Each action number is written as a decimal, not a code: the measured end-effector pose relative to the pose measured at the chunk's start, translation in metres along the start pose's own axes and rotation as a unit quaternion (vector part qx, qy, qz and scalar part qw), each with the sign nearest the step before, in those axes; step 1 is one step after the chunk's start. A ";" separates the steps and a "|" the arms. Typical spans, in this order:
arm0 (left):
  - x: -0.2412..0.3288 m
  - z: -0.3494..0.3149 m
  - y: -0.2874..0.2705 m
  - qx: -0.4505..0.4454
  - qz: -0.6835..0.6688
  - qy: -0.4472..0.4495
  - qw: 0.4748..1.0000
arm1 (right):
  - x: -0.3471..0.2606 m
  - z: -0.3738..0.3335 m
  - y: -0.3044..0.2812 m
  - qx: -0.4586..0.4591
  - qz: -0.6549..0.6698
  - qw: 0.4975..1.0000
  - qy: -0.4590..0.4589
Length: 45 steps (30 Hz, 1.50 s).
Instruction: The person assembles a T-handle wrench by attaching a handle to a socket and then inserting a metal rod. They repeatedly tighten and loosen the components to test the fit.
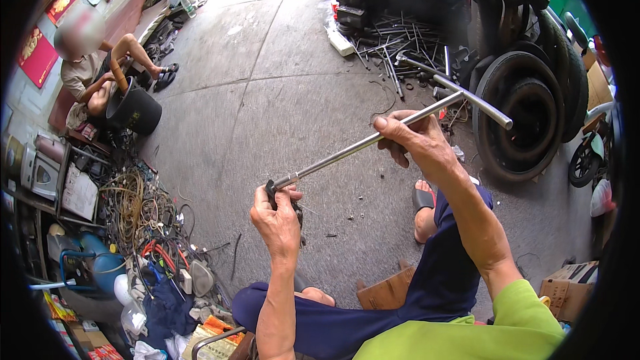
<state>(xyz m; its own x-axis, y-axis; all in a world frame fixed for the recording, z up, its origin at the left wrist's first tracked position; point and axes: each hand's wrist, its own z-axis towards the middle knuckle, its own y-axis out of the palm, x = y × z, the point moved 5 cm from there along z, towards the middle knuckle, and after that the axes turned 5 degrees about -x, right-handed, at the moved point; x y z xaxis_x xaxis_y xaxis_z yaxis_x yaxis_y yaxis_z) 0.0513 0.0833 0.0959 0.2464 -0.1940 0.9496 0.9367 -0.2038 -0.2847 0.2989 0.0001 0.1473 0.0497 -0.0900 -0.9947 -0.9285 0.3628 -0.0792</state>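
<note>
Head view: here's the T-handled wrench (340, 155), long, silvery and shiny, slanting in mid-air over the grey floor (220, 127), crossbar (487, 110) high at the right! The right hand (420, 140) has its grip closed on the shaft; the left hand's (277, 223) grip pinches a small dark part (271, 188) at the tip. Far left, a black bucket (135, 115), contents hidden; lower right, a cardboard box (568, 291).
</note>
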 end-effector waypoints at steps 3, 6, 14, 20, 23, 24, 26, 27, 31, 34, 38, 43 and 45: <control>0.003 0.001 0.002 -0.005 0.020 -0.006 1.000 | 0.000 -0.001 0.000 -0.026 0.049 0.998 -0.017; -0.001 0.001 0.002 -0.009 0.023 -0.014 1.000 | 0.002 0.000 -0.002 -0.038 0.075 0.996 -0.021; 0.008 0.002 0.000 0.006 0.009 0.005 1.000 | -0.001 0.000 0.000 -0.058 0.154 0.986 -0.027; 0.008 -0.001 -0.001 0.036 0.006 0.026 0.999 | -0.002 0.000 0.006 0.005 0.167 0.986 0.000; 0.012 -0.001 -0.003 0.036 0.003 0.018 0.999 | -0.008 -0.005 0.006 0.051 0.072 0.992 0.086; 0.011 -0.001 -0.004 0.036 0.005 0.018 0.999 | -0.010 -0.006 0.004 0.065 0.032 0.991 0.113; 0.014 -0.002 -0.003 0.022 0.009 -0.027 0.999 | -0.001 -0.003 0.000 0.049 0.026 0.993 0.105; 0.015 -0.002 -0.003 0.022 0.011 -0.022 0.999 | 0.003 -0.002 -0.001 0.041 0.024 0.994 0.100; 0.013 -0.002 -0.005 0.028 0.011 -0.004 1.000 | 0.009 0.003 0.003 0.006 0.089 0.995 0.033; 0.011 0.000 -0.008 0.040 0.020 0.023 0.999 | 0.011 0.004 0.002 -0.028 0.100 0.993 0.052; 0.011 0.003 -0.011 0.056 0.029 0.035 0.997 | 0.011 0.004 0.003 -0.061 0.127 0.987 0.073; 0.015 0.004 -0.015 0.066 0.034 0.026 0.997 | 0.015 0.004 0.005 -0.088 0.178 0.976 0.089; 0.016 0.004 -0.015 0.065 0.041 0.032 0.997 | 0.018 0.004 0.007 -0.092 0.200 0.971 0.090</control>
<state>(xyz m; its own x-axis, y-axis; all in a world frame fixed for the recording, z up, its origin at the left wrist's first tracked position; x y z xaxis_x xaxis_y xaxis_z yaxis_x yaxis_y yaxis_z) 0.0419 0.0875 0.1159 0.3105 -0.2660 0.9126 0.9397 -0.0592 -0.3369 0.2952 0.0049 0.1288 -0.3784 -0.1428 -0.9146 -0.9111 0.2320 0.3408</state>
